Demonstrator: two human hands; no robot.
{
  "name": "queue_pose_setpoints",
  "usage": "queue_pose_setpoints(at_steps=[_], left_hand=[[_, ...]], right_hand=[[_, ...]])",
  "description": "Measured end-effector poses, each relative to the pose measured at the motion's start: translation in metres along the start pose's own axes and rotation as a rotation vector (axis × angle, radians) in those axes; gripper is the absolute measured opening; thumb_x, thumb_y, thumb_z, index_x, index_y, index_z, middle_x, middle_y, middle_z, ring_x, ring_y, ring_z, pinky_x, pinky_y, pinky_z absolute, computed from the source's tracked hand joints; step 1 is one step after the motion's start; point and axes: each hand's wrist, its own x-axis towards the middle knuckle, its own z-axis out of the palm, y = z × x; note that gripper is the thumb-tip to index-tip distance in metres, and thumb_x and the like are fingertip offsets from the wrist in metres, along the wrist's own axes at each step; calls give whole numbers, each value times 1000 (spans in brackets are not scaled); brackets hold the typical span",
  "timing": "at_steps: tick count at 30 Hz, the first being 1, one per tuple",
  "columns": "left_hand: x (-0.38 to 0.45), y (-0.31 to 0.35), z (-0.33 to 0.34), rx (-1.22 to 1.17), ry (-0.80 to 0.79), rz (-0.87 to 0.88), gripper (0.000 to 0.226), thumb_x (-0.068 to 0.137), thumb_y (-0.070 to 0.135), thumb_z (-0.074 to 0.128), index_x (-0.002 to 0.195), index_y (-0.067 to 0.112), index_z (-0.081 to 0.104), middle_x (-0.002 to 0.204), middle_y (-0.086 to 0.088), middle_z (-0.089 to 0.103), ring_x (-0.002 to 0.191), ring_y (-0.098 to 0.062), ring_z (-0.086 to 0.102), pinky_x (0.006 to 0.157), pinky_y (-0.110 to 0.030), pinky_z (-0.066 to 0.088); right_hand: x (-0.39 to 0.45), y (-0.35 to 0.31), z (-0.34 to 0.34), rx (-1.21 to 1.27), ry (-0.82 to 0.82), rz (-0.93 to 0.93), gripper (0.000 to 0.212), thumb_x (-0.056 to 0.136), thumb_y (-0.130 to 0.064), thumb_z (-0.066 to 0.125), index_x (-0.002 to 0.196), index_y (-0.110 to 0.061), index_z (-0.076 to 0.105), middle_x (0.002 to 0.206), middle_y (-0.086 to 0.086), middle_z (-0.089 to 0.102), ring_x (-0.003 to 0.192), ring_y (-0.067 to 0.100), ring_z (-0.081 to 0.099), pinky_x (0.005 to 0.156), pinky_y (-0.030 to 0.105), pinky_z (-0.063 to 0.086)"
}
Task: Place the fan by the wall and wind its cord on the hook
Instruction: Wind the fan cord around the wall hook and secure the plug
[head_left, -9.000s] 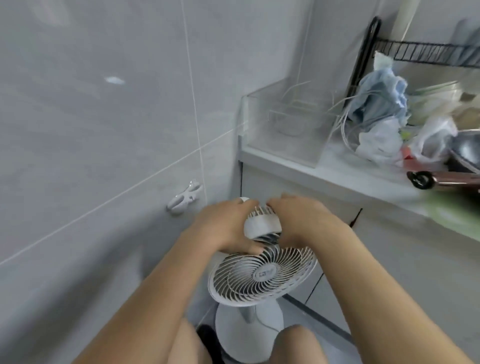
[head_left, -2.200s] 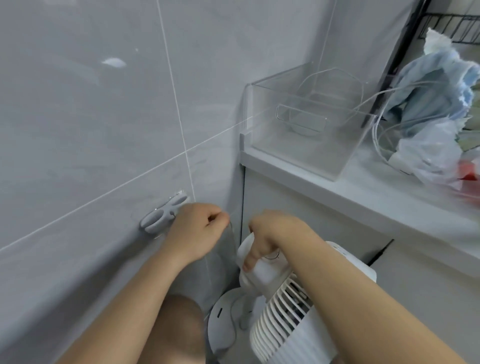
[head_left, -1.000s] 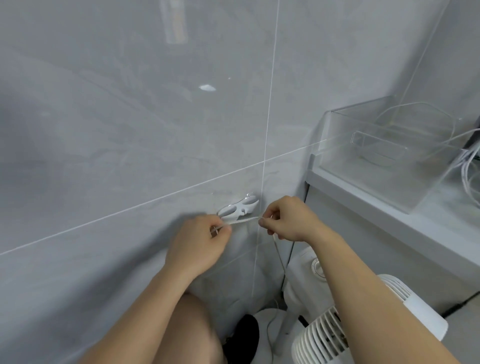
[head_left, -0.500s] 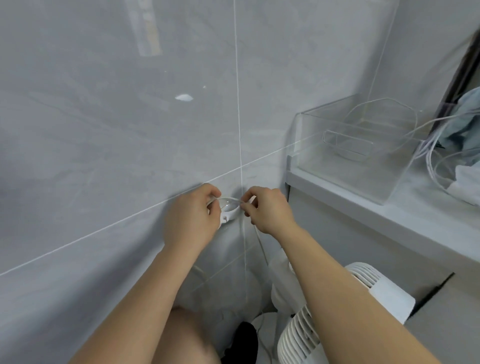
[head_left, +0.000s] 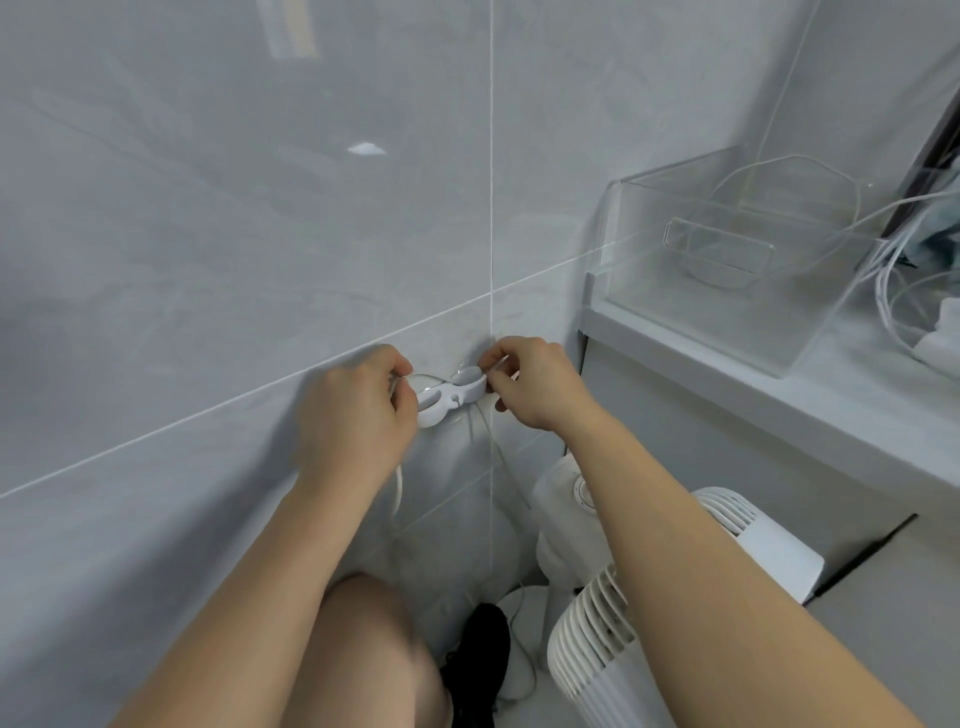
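Note:
A white cord hook (head_left: 453, 396) is fixed to the grey tiled wall (head_left: 260, 234). My left hand (head_left: 353, 421) pinches the thin white cord (head_left: 397, 493) at the hook's left end. My right hand (head_left: 530, 382) pinches the cord at the hook's right end, and a loop runs over the hook between them. More cord hangs down the wall from both hands. The white fan (head_left: 623, 597) stands on the floor at the lower right, close to the wall, partly hidden by my right forearm.
A clear plastic bin (head_left: 727, 254) sits on a white counter (head_left: 779, 395) to the right, with loose white cables (head_left: 893, 270) beside it. My knee (head_left: 374, 649) and a black shoe (head_left: 483, 660) are below, near the fan's base.
Since half a second ago both hands stay at the hook, and the cord loop now lies over its top. Earlier the fan was set down by the wall and the hands rose to the hook.

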Motion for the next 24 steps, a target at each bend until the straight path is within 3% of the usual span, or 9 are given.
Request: queue_pose_setpoints(at_steps=[8, 14, 21, 24], left_hand=[[-24, -22, 7, -4, -51, -1, 7, 88, 14, 68, 90, 21, 67, 63, -2, 70, 64, -34, 68, 55, -42, 54], [-43, -28, 27, 75, -136, -59, 5, 94, 24, 60, 98, 24, 62, 77, -7, 74, 74, -41, 68, 56, -41, 51], [-55, -28, 53, 72, -227, -117, 11, 97, 24, 57, 100, 17, 65, 83, -14, 73, 84, -45, 65, 60, -41, 39], [-55, -29, 63, 24, -257, -146, 11, 96, 26, 57, 94, 20, 66, 82, -7, 75, 83, -40, 68, 64, -43, 51]], right_hand=[[-3, -3, 0, -19, -5, 31, 22, 88, -17, 51, 90, -30, 69, 82, -2, 76, 74, 21, 75, 75, 41, 62], [-3, -2, 2, -120, -144, 93, 23, 79, -24, 50, 78, -18, 73, 79, 2, 77, 75, 27, 74, 74, 46, 64], [-4, 2, 5, -160, -221, 75, 15, 80, -25, 57, 75, -20, 69, 80, 1, 76, 79, 25, 74, 77, 44, 63], [-4, 3, 0, -188, -190, 118, 15, 80, -31, 57, 76, -26, 70, 83, -4, 76, 81, 23, 74, 77, 39, 62]])
